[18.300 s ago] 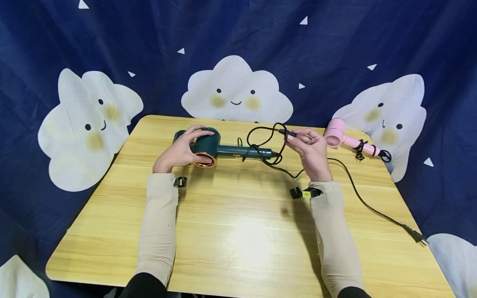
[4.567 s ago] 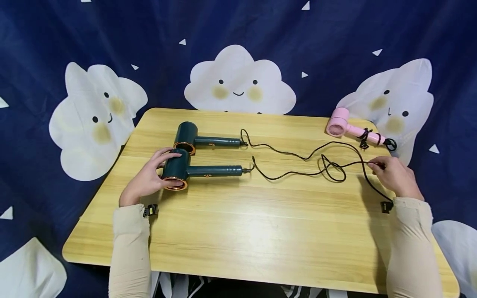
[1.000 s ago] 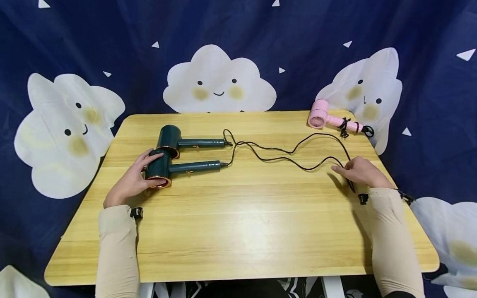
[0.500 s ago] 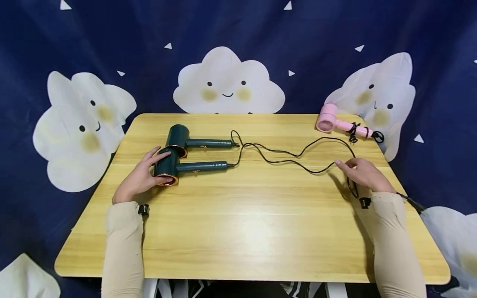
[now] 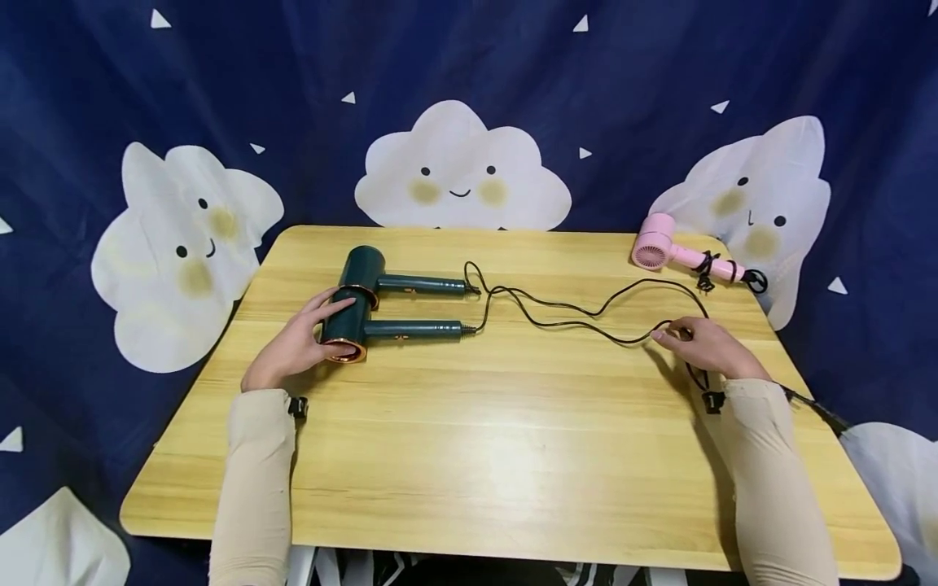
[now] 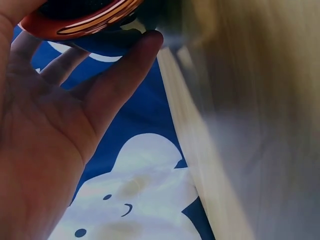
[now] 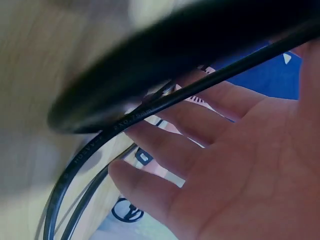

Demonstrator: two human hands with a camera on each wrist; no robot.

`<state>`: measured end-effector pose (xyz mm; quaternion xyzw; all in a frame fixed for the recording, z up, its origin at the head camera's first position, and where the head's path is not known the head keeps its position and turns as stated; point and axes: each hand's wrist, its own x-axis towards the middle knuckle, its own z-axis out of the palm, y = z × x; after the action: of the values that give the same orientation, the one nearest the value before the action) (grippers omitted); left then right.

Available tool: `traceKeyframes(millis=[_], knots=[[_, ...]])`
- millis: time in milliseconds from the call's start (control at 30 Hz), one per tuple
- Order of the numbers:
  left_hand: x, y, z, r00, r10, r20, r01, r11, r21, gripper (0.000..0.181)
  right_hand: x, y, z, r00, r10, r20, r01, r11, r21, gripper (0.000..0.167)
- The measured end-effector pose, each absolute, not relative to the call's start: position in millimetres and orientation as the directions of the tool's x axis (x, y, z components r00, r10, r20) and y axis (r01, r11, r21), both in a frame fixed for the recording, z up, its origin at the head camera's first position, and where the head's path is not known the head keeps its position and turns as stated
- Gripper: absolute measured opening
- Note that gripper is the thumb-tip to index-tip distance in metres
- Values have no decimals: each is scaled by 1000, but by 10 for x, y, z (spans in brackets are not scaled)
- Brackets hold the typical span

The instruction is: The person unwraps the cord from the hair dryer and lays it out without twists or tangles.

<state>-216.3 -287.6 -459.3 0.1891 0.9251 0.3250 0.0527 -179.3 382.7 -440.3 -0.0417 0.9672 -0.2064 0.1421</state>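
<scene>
My left hand (image 5: 296,342) grips the head of the nearer dark green hair dryer (image 5: 414,329), its thumb at the copper rim (image 6: 95,22), which also shows in the left wrist view. This dryer lies with its handle pointing right. Behind it, almost parallel, lies a second green hair dryer (image 5: 425,284); their heads touch or nearly touch. At the right, my right hand (image 5: 711,346) pinches the black power cord (image 5: 586,325) of the nearer dryer. Black cord loops (image 7: 175,97) cross in front of the right fingers in the right wrist view.
A pink hair dryer (image 5: 655,244) with its cord bundled lies at the back right corner. The farther dryer's cord (image 5: 645,282) runs to the right and crosses the nearer one's. Cord ends pass the right table edge. A blue cloud-print curtain (image 5: 469,49) surrounds the wooden table (image 5: 454,456).
Earliest, cord was tangled round a green dryer's handle. Later both dryers lay side by side, a cord loop near the right hand. That loop is gone; in the last second the hands hardly moved.
</scene>
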Motion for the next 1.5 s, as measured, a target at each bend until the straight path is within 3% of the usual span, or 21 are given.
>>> traceKeyframes(millis=[867,1200,1300,1500], knots=[[-2325,-2883,-4649,-922,386,17,306,700,645,88,-1987,3802,-4439,-952,-164,-258,-31,891,-453,74],[-2290,-2857,-4567,-940,341,-13,250,715,653,105,-1974,3830,-4360,-956,-140,-258,-3,883,-469,74],[-2230,-2795,-4482,-953,301,32,248,715,654,105,-1993,3855,-4361,-962,-123,-244,11,874,-486,74],[-2225,-2412,-4262,-931,291,219,359,635,684,76,-2041,3954,-4349,-981,-6,-192,103,829,-550,78]])
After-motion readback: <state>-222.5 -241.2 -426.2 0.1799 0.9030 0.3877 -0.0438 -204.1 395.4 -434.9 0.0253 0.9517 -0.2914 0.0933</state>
